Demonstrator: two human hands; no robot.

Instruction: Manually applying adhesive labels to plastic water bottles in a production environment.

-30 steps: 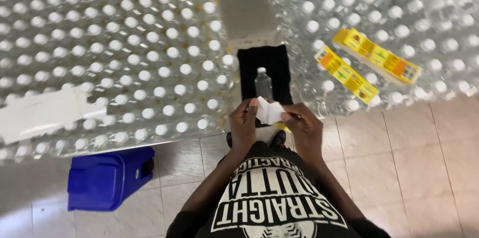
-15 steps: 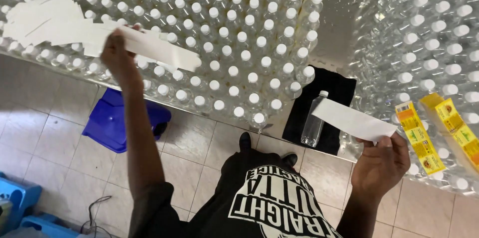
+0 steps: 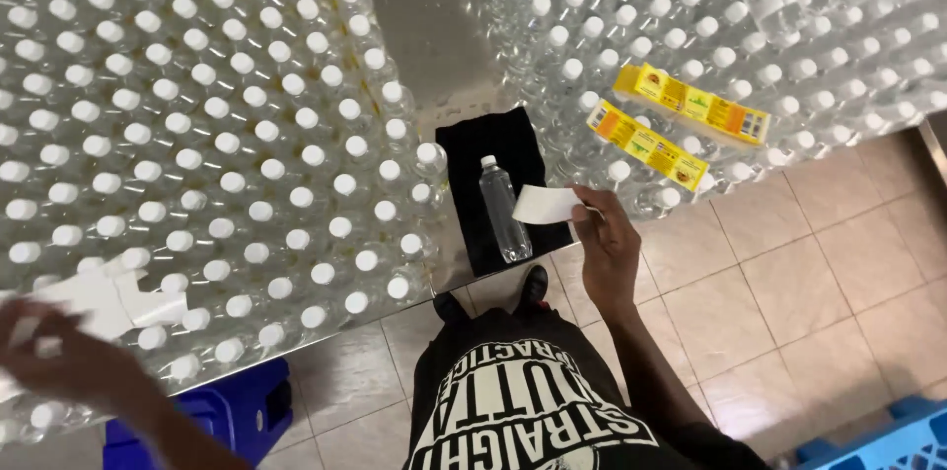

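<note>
At far left I see the left hand [image 3: 59, 361], blurred, over white paper strips [image 3: 109, 297] lying on the capped bottles [image 3: 197, 135]; I cannot tell its grip. A clear bottle [image 3: 503, 209] lies on a black cloth [image 3: 473, 149]. The right hand [image 3: 607, 243] pinches a white label [image 3: 546, 204] just beside it. Yellow label strips [image 3: 646, 144] rest farther right.

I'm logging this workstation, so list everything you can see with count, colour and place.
Clear plastic bottles with white caps: too many to count, packed upright across the table.
Single clear bottle: one, lying on the cloth.
Black cloth: one, table's near edge.
Yellow label strips: two, atop the right bottles.
White paper strips: a few, on the left bottles.
Blue plastic bin: one, on the floor.
White label: one, in the right hand.
Left hand: blurred, by the paper strips.
Right hand: pinching the label.
</note>
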